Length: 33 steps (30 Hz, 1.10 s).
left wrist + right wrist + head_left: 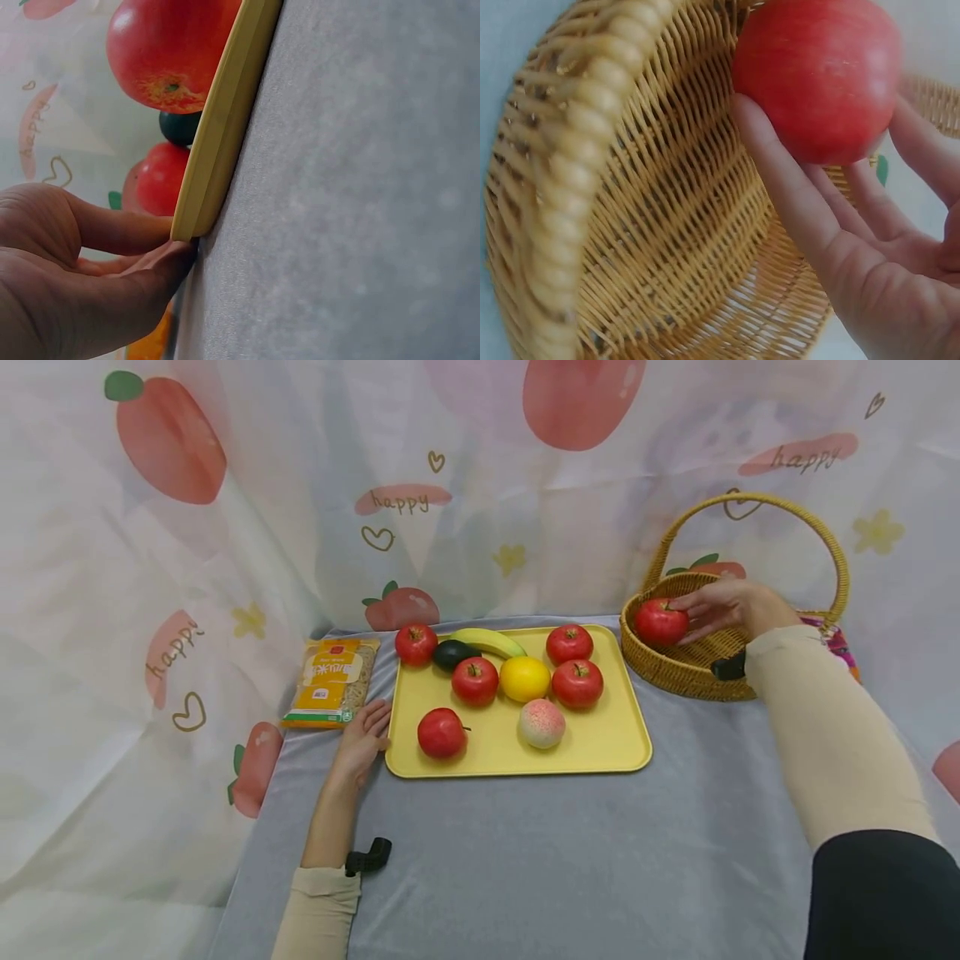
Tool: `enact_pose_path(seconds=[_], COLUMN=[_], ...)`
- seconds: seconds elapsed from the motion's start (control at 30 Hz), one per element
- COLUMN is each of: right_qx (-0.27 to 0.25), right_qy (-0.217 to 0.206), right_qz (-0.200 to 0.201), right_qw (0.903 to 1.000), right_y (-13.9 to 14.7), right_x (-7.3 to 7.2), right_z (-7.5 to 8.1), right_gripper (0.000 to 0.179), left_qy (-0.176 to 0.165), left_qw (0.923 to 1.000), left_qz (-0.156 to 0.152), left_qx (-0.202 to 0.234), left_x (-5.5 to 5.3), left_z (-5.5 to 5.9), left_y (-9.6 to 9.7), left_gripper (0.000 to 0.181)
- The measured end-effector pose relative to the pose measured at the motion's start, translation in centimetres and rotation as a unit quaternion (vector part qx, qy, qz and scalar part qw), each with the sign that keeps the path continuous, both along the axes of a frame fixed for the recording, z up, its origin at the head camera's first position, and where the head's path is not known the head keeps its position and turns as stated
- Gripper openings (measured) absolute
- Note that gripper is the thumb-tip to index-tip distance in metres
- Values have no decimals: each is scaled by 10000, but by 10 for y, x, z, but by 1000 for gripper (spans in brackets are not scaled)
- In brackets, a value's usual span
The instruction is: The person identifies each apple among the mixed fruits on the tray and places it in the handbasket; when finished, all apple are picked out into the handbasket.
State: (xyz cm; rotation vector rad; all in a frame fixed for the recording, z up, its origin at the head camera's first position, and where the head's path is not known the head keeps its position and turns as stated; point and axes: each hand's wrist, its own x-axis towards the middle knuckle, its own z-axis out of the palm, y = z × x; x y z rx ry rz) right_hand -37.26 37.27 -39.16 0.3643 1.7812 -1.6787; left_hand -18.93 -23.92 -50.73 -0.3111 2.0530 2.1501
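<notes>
My right hand (pixel 731 602) holds a red apple (pixel 662 622) between thumb and fingers, within the wicker basket's rim. In the right wrist view, the apple (pixel 817 79) sits at the fingertips, beside the woven basket wall (pixel 682 172). At the yellow tray (pixel 517 764), my left hand (pixel 363 743) is on the left edge. The left wrist view has its thumb and fingers (pixel 135 300) pinching the tray's rim (pixel 217 142) near a corner. On the tray lie several red apples (pixel 442 733), a lemon (pixel 525 679), a peach (pixel 542 723), a banana (pixel 491 642) and a dark green avocado (pixel 454 654).
A yellow bag of grain (pixel 333 683) lies left of the tray. The wicker basket (pixel 675 677) stands to its right with a tall arched handle (pixel 843 568). Grey cloth (pixel 570 860) covers the table; a printed curtain (pixel 480 552) hangs behind.
</notes>
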Motion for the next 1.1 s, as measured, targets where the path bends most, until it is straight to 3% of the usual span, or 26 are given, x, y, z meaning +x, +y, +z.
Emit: enact_pose_path(seconds=[0.13,0.3,0.67,0.77,0.8,0.93,0.97,1.03,1.1], right_qx=[-67,-163,-617,-604,-584,-166,-36,150,237], right_qy=[-277,-508,-626,-577,-566,-276,-175,66,278], right_qz=[218,302,36,153,215,809,960,1187,1213], right_qw=[9994,9981,9961,9964,9965,9962,9952,9928,9919], right_y=[3,3,-1,-1,-1,3,6,11,13], right_x=[-4,-7,-1,-1,-2,-6,-8,-9,-9], right_z=[-7,-15,-26,-27,-27,-27,-26,-23,-17], right_gripper=[7,20,30,22,27,75,77,66,42], left_qy=[-17,-62,-96,-74,-83,-136,-139,-140,-136], left_qw=[10000,9999,9998,9999,9999,9999,9999,9999,9999], left_qz=[30,43,50,58,70,61,61,65,63], left_qx=[-70,-156,-144,-84,-64,-55,-51,-44,-38], left_x=[-1,-1,-3,-3,-2,-2,-2,-2,-3], left_z=[0,2,3,5,5,7,7,7,7], left_y=[1,1,-1,-1,-1,-1,-1,-1,-1], left_gripper=[82,81,82,82,82,81,82,82,82])
